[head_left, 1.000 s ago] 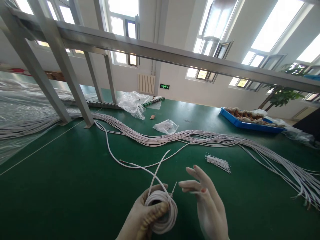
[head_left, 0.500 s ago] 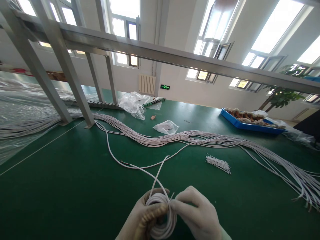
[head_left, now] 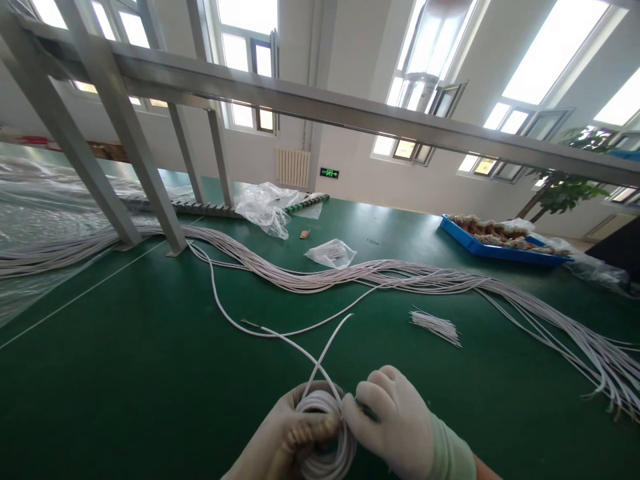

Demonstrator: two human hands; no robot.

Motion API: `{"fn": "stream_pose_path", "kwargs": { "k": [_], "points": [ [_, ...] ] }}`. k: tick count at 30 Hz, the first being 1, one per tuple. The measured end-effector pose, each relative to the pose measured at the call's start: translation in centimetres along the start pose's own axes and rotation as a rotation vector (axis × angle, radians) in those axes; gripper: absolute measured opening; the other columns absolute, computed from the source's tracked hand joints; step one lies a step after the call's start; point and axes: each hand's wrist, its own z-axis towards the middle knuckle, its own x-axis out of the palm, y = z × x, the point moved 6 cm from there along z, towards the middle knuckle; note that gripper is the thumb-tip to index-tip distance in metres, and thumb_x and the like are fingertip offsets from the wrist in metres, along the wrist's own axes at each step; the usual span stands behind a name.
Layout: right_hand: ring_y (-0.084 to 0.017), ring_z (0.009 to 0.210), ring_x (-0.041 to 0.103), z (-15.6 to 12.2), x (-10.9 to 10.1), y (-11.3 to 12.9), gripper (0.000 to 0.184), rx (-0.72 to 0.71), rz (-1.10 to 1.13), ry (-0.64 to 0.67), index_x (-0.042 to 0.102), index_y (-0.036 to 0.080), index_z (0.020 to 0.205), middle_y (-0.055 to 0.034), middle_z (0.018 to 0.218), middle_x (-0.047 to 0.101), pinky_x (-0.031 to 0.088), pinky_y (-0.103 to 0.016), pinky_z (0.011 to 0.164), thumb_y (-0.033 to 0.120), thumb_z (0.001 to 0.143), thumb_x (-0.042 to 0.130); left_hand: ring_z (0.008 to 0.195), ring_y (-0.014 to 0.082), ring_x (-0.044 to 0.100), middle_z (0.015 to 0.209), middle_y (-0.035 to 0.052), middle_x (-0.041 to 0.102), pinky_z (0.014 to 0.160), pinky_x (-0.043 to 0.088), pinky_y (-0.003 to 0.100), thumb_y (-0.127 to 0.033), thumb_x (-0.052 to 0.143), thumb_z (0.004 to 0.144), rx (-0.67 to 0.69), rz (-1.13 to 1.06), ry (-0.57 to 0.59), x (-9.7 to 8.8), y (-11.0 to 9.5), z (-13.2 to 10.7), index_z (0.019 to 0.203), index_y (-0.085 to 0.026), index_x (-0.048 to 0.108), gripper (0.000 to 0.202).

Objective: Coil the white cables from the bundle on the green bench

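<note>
Left hand: the gloved left hand [head_left: 287, 437] is clamped around a coil of thin white cable [head_left: 325, 433], thumb laid over the windings, low in the head view.
Right hand: the gloved right hand [head_left: 395, 420] is closed, fingertips pinched on the coil's right edge, touching the left hand's thumb.
Change: a second ago the right hand was spread open and apart from the coil; half a second ago it had come onto the coil, and now it sits a little higher and nearer the coil's top, with more of the wrist showing.
Coil: held between both hands, just above the green bench [head_left: 125, 373].
Loose end: a white cable tail [head_left: 330, 347] rises from the coil, up and away from the hands; it now leans further right than before.
Trailing cable: a single white cable [head_left: 220, 307] runs from the coil across the bench, away to the left of the hands.
Cable bundle: a long bundle of white cables [head_left: 350, 277] lies well beyond the hands, unchanged.
Short wires: a small bunch of short white wires [head_left: 436, 327] lies ahead and right of the right hand, unmoved.
Blue tray: a blue plastic tray [head_left: 493, 250] stands far right, well apart from both hands.
Bag: a small clear plastic bag [head_left: 331, 253] lies far ahead of the hands.
</note>
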Motion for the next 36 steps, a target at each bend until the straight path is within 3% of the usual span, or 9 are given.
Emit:
{"fn": "stream_pose_path", "kwargs": {
  "k": [4,7,10,13,16,20,23,27,36],
  "points": [
    [-0.017,0.056,0.037,0.0,0.2,0.2,0.025,-0.131,0.018,0.165,0.059,0.018,0.076,-0.0018,0.066,0.052,0.026,-0.035,0.052,0.003,0.089,0.043,0.090,0.0262,0.065,0.093,0.0077,0.071,0.091,0.049,0.042,-0.018,0.094,0.057,-0.008,0.028,-0.031,-0.1,-0.1,0.2,0.101,-0.014,0.073,0.048],
    [-0.018,0.059,0.039,0.0,0.1,-0.4,0.021,-0.001,0.263,0.274,0.054,0.020,0.073,-0.0024,0.070,0.052,0.030,-0.034,0.055,0.015,0.089,0.041,0.093,0.0297,0.066,0.093,0.0092,0.072,0.092,0.050,0.045,-0.015,0.095,0.052,0.013,0.107,-0.100,-0.2,-0.3,0.5,0.099,-0.013,0.072,0.053],
    [-0.016,0.058,0.044,-0.5,1.1,-1.4,0.019,0.374,0.616,0.293,0.052,0.021,0.071,0.0000,0.068,0.053,0.033,-0.029,0.054,0.020,0.089,0.045,0.096,0.0341,0.067,0.096,0.0110,0.074,0.088,0.053,0.047,-0.011,0.091,0.055,0.038,0.302,-0.184,0.2,-0.7,0.4,0.098,-0.014,0.074,0.046],
    [-0.013,0.050,0.042,-2.8,4.9,-1.8,0.021,0.946,1.025,0.425,0.049,0.021,0.061,0.0035,0.055,0.047,0.031,-0.022,0.047,0.021,0.082,0.050,0.097,0.0334,0.067,0.098,0.0087,0.075,0.087,0.052,0.045,-0.019,0.081,0.071,0.166,0.620,-0.236,1.2,-1.8,0.0,0.096,-0.020,0.077,0.025],
    [-0.010,0.039,0.032,-4.6,7.1,-1.0,0.020,1.209,1.298,0.575,0.047,0.022,0.059,0.0074,0.044,0.036,0.023,-0.019,0.037,0.025,0.079,0.049,0.093,0.0313,0.068,0.094,0.0070,0.076,0.085,0.051,0.042,-0.024,0.078,0.076,0.240,0.741,-0.267,1.4,-2.2,-0.1,0.094,-0.022,0.079,0.018],
    [-0.010,0.044,0.035,-3.3,4.7,-2.5,0.033,0.972,1.390,0.435,0.054,0.020,0.078,0.0066,0.055,0.041,0.031,-0.021,0.042,0.044,0.098,0.044,0.087,0.0306,0.069,0.087,0.0087,0.077,0.078,0.054,0.040,-0.016,0.093,0.053,0.109,0.373,-0.255,-0.6,-1.1,1.0,0.093,-0.014,0.077,0.044],
    [-0.017,0.069,0.053,-1.7,1.2,-3.9,0.031,0.578,1.070,0.284,0.062,0.019,0.102,-0.0039,0.085,0.058,0.048,-0.030,0.063,0.042,0.105,0.041,0.083,0.0284,0.069,0.086,0.0089,0.077,0.078,0.055,0.040,-0.019,0.099,0.045,0.062,0.206,-0.228,-1.4,-0.7,1.3,0.093,-0.012,0.075,0.055],
    [-0.022,0.083,0.056,-0.7,-0.1,-3.1,0.025,0.161,0.600,0.319,0.065,0.022,0.104,-0.0073,0.101,0.060,0.049,-0.034,0.069,0.032,0.106,0.042,0.089,0.0294,0.070,0.089,0.0088,0.077,0.086,0.055,0.043,-0.025,0.103,0.042,0.047,0.125,-0.172,-0.8,-0.8,1.0,0.097,-0.011,0.073,0.064],
    [-0.018,0.072,0.051,0.4,0.0,-1.9,0.044,-0.040,0.331,0.288,0.062,0.020,0.097,-0.0056,0.094,0.060,0.041,-0.033,0.064,0.045,0.112,0.029,0.096,0.0344,0.067,0.098,0.0117,0.076,0.090,0.051,0.048,-0.032,0.102,0.042,0.003,0.230,-0.090,0.2,-1.1,0.4,0.105,-0.014,0.073,0.072]
  ]
}}
